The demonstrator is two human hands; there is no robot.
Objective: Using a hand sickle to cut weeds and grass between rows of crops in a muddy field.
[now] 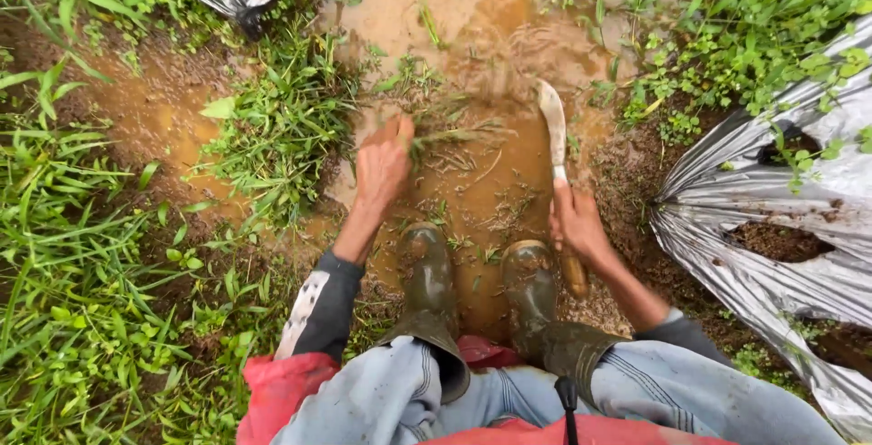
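An outdoor farm plot: muddy brown water (472,36) fills a furrow through the middle of the frame, grass and weeds (82,254) at left, silver plastic mulch sheet (772,191) covering soil at right.

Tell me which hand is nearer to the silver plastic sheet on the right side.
Right. The right hand, gripping the knife, is close beside the silver plastic sheet. The left hand, holding grass, is farther away across the muddy water.
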